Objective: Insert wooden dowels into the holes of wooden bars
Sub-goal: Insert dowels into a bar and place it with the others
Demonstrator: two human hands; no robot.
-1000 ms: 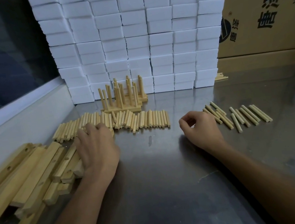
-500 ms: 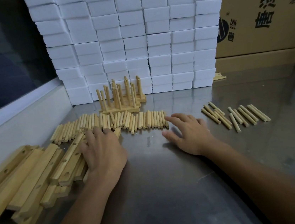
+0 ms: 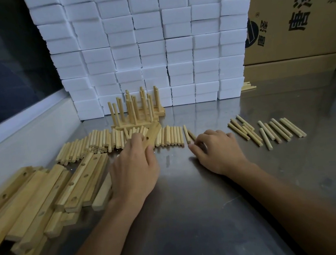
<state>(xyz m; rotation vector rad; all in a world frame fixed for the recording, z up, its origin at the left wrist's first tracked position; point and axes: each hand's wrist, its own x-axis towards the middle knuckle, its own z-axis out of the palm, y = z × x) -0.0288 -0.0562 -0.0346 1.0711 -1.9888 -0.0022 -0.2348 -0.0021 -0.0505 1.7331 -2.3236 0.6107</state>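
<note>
Left hand (image 3: 134, 169) grips one wooden bar (image 3: 152, 135), fingers curled over its top and thumb on its near side; the bar's far end, a hole showing, lies over the row of loose dowels (image 3: 105, 142) on the steel worktop (image 3: 195, 219). Right hand (image 3: 218, 150) rests knuckles-up at the right end of that row, fingers curled, fingertips at a single dowel (image 3: 191, 134); whether it is actually pinched, cannot tell. Pile of drilled bars (image 3: 40, 198) lies at the left. Second, looser group of dowels (image 3: 269, 129) to the right, well apart. Finished bars with upright dowels (image 3: 137, 110) stand behind the row, against stacked white blocks (image 3: 152, 44). Cardboard box (image 3: 297, 16) far right.
</note>
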